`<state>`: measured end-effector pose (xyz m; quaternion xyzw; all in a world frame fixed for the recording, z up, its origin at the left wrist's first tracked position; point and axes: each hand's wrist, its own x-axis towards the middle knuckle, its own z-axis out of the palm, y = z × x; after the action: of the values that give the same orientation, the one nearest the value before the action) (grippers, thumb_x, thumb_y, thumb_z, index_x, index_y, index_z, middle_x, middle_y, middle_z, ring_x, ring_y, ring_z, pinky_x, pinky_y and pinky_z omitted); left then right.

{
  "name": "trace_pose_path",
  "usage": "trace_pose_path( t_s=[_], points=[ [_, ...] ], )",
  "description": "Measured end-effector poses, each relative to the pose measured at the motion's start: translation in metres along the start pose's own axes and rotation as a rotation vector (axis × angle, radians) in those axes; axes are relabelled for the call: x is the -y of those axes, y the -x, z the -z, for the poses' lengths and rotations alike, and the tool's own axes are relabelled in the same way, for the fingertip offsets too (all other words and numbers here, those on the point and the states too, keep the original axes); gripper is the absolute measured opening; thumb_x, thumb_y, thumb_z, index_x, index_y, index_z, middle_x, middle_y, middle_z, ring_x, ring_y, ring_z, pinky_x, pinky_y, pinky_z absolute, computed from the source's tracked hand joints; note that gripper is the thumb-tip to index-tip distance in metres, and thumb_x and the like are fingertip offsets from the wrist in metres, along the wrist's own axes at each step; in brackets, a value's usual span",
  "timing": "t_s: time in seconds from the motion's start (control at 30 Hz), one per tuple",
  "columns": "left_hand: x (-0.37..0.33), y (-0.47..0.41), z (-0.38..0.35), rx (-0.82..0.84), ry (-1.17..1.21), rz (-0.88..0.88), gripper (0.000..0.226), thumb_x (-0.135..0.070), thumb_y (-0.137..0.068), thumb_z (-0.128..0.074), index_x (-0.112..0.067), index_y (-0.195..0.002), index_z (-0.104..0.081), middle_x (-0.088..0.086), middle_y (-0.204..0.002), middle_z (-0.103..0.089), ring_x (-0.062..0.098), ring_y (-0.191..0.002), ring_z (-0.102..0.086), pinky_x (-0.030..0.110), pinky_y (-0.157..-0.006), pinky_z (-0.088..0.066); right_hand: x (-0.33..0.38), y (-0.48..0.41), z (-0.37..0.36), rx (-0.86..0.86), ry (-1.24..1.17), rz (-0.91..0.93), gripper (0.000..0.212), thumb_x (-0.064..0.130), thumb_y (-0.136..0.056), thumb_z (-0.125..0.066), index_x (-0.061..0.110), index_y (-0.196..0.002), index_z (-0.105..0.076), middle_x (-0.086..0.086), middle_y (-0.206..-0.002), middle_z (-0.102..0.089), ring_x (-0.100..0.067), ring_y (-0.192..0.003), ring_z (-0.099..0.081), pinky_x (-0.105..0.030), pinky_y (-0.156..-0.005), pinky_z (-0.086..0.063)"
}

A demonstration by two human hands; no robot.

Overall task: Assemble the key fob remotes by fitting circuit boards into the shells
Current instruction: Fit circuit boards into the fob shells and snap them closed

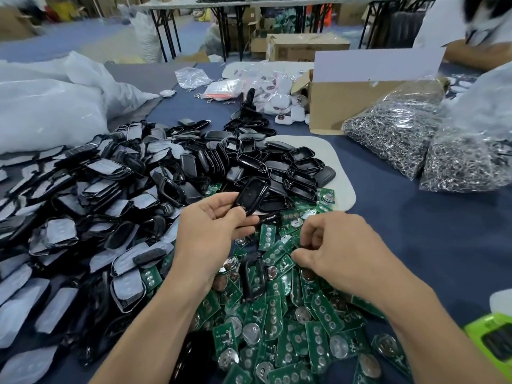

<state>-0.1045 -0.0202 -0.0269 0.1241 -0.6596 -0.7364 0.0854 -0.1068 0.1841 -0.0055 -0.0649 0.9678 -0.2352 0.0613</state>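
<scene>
Over blue table (415, 217), held shell (253, 196) points up-right.

Forearms reach forward; the left hand (213, 225) pinches a black shell (253, 196), the right hand (340, 250) is knuckles-up, fingers curled under.

Black shells (250, 159), green circuit boards (273, 317), a dark blue tablecloth (415, 217), silvery key rings (399, 134).

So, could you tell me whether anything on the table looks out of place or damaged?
One black shell lies on top of the green circuit boards, mid-heap, away from the shell pile. Nothing looks damaged or spilled.
</scene>
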Motion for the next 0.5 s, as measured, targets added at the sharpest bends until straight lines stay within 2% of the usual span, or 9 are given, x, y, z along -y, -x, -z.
trace_pose_path(
  t_s=[0.1,0.17,0.23,0.3,0.37,0.5],
  points=[
    [0.000,-0.001,0.000,0.010,-0.038,-0.020,0.026,0.002,-0.098,-0.067,-0.024,-0.104,-0.068,0.000,-0.091,-0.082,0.022,-0.079,-0.081,0.024,-0.064,-0.062,0.000,-0.001,-0.007,-0.079,-0.092,0.065,0.022,0.033,-0.080,-0.081,0.030,-0.073,-0.060,0.017,-0.070,-0.064,-0.004,-0.064,-0.059,-0.021,-0.054,-0.043],
    [0.002,0.000,0.002,0.014,-0.129,-0.048,0.031,0.000,-0.097,-0.067,-0.031,-0.102,-0.069,-0.003,-0.087,-0.081,0.020,-0.075,-0.080,0.023,-0.061,-0.062,0.004,0.000,-0.012,-0.154,-0.225,0.097,0.021,0.027,-0.087,-0.077,0.029,-0.077,-0.057,0.017,-0.077,-0.067,-0.008,-0.065,-0.062,-0.023,-0.052,-0.046],
    [0.003,0.002,0.004,0.026,-0.209,-0.055,0.036,-0.002,-0.095,-0.068,-0.037,-0.102,-0.070,-0.004,-0.082,-0.081,0.018,-0.072,-0.079,0.024,-0.059,-0.062,0.008,-0.003,-0.011,-0.220,-0.523,0.088,0.026,0.018,-0.094,-0.071,0.026,-0.079,-0.052,0.001,-0.077,-0.072,-0.016,-0.059,-0.066,-0.030,-0.054,-0.054],
    [0.003,0.004,0.004,0.035,-0.237,-0.051,0.037,-0.001,-0.094,-0.067,-0.036,-0.102,-0.073,-0.004,-0.078,-0.080,0.018,-0.071,-0.079,0.024,-0.059,-0.062,0.010,-0.004,-0.004,-0.224,-0.902,0.059,0.029,0.009,-0.099,-0.064,0.021,-0.079,-0.048,-0.011,-0.077,-0.073,-0.025,-0.054,-0.067,-0.032,-0.048,-0.054],
    [0.003,0.007,0.004,0.031,-0.233,-0.047,0.034,0.000,-0.093,-0.066,-0.032,-0.101,-0.076,-0.003,-0.077,-0.080,0.018,-0.070,-0.079,0.023,-0.057,-0.061,0.012,-0.004,0.001,-0.188,-1.096,0.031,0.027,0.007,-0.101,-0.062,0.020,-0.079,-0.054,-0.013,-0.072,-0.072,-0.023,-0.046,-0.059,-0.026,-0.042,-0.045],
    [0.000,0.009,0.004,0.030,-0.231,-0.038,0.030,-0.001,-0.093,-0.066,-0.028,-0.098,-0.079,0.000,-0.076,-0.080,0.019,-0.068,-0.079,0.023,-0.057,-0.061,0.015,-0.006,-0.005,-0.095,-1.191,-0.043,0.023,0.014,-0.095,-0.071,0.025,-0.076,-0.077,-0.009,-0.058,-0.063,-0.014,-0.040,-0.041,-0.020,-0.040,-0.035]
  ],
)
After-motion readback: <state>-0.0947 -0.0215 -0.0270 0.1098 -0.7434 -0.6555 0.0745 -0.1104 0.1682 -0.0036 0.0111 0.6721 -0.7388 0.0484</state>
